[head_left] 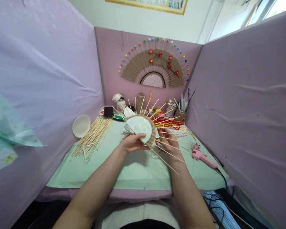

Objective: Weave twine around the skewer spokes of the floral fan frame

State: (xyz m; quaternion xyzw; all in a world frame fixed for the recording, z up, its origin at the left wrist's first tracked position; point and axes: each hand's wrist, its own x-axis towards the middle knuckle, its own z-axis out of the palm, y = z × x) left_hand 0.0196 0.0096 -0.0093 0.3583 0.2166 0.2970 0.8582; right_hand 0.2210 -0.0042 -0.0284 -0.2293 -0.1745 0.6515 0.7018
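Observation:
My left hand (132,142) grips the lower edge of a half-round paper fan piece (141,127) rimmed with jute twine, holding it upright above the green table mat (135,171). Thin wooden skewers (168,152) stick out from its rim like spokes. My right hand (168,140) is behind the spokes on the right, fingers curled around the skewers near the rim. What exactly the fingertips pinch is hidden.
A pile of loose skewers (92,138) and a white paper plate (81,126) lie at left. A pink glue gun (201,156) with a black cord rests at right. Jars, a twine spool and tool cup stand at the back. A finished fan (154,68) hangs on the wall.

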